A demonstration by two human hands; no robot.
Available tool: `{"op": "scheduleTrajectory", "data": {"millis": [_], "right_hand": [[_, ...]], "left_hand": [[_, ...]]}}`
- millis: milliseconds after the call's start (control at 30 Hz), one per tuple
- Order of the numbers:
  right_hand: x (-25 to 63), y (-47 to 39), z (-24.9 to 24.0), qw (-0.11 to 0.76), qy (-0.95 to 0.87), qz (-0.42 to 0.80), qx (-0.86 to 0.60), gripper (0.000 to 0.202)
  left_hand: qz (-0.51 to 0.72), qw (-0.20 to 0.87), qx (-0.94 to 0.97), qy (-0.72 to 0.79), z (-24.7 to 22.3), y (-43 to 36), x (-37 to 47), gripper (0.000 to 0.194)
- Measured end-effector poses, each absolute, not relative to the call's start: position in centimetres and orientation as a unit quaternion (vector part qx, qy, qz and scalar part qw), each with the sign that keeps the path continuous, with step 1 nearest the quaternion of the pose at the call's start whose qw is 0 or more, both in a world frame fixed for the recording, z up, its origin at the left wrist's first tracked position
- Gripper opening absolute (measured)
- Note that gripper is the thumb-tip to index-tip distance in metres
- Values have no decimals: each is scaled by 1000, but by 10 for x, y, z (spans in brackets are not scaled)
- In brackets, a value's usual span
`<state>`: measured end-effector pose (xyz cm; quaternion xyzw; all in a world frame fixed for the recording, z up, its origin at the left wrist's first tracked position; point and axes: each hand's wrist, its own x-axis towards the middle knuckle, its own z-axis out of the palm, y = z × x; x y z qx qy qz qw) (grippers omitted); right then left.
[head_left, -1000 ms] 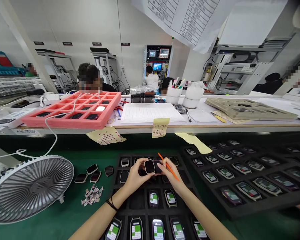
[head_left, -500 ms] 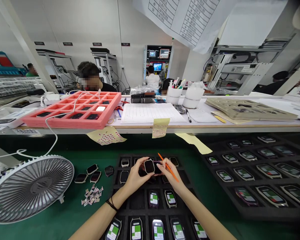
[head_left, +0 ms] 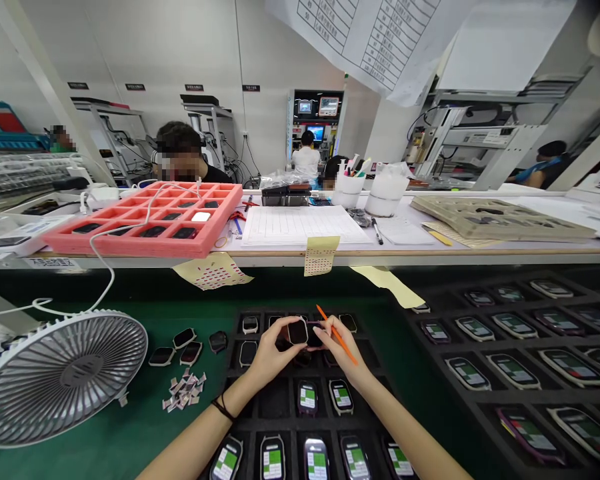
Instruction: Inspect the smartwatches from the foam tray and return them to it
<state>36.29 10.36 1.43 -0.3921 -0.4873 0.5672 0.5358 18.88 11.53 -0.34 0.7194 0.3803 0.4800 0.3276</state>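
My left hand [head_left: 271,350] is closed on a square smartwatch [head_left: 297,331] without a strap, its dark screen facing up and its rim pale. In my right hand [head_left: 344,343] is a thin orange stick [head_left: 344,343], slanting up to the left. A second dark watch with a purple edge [head_left: 314,335] lies between the right fingertips and the first watch; how it is gripped is partly hidden. Both hands are above a black compartment tray [head_left: 275,398]. Its front rows hold watches with lit green-and-white screens [head_left: 308,398]; dark-screened watches [head_left: 249,353] sit at its back.
Several loose dark watches [head_left: 184,339] and a pile of small pinkish pieces [head_left: 185,390] lie on the green mat left of the tray. A white fan [head_left: 75,373] stands farther left. Another black tray of watches [head_left: 473,407] is on the right. Ahead, a shelf holds a pink tray [head_left: 130,247].
The black tray on the right has shifted rightward and nearer to me. My hands keep nearly the same place and hold, with the left-hand watch moving very slightly left.
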Motion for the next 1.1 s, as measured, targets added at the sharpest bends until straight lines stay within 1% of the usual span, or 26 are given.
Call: {"op": "scheduleTrajectory", "data": {"millis": [233,433,500,633,700,800,867,933,1033,1100], "right_hand": [[363,103,12,538,-487,571,-384,49],[365,106,12,533,-504,555,-392,47],[372,107,12,532,-540,497,-423,46],[402,105,10,506,-626,316,-502,41],[420,99,4,491,-638,268,-528,42],[440,88,-9,492,-625,227,-562,44],[445,82,-17,477,-634,226,-565,43],[445,77,-21,451,-657,253,-549,40],[445,72,-18,419,-678,290,-530,35],[449,69,-14,408,-682,280,-538,34]], "left_hand": [[494,364,688,388,-10,121,187,42],[488,365,690,391,-9,124,189,40],[482,348,698,399,-8,124,187,39],[444,294,730,428,1,110,166,41],[411,262,753,442,5,95,144,41],[348,227,785,461,3,70,108,40],[310,204,796,478,-3,55,88,41],[287,181,806,486,-8,44,75,42],[260,153,820,487,-11,36,68,41],[235,133,835,479,-9,35,68,39]]}}
